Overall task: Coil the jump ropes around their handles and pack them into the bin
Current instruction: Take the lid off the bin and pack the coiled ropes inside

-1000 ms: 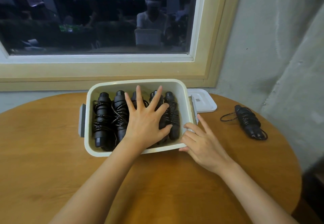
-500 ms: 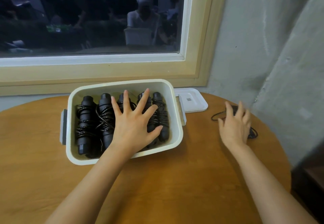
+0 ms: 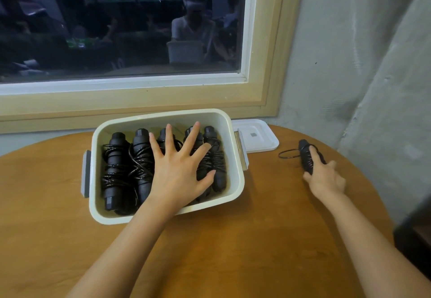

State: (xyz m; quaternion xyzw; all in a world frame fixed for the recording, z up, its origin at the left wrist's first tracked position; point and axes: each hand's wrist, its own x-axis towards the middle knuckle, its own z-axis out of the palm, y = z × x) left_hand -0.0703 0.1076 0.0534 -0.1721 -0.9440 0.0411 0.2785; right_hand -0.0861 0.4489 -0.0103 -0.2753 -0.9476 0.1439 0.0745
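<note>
A white bin (image 3: 236, 188) with grey side handles stands on the round wooden table. Several black jump ropes (image 3: 127, 169), each coiled round its handles, lie side by side inside it. My left hand (image 3: 180, 169) presses flat on the ropes in the middle and right of the bin, fingers spread. To the right of the bin, my right hand (image 3: 324, 178) grips one more coiled black jump rope (image 3: 304, 150) that lies on the table, with a loop of cord sticking out to the left.
The bin's white lid (image 3: 258, 136) lies flat on the table just behind the bin's right end. A window with a wooden frame is behind the table and a grey concrete wall (image 3: 349, 64) stands at the right. The table edge (image 3: 363, 181) curves close to my right hand.
My right hand left the bin's front right corner, moved right across the table and closed round the loose jump rope. My left hand stayed pressed on the ropes in the bin.
</note>
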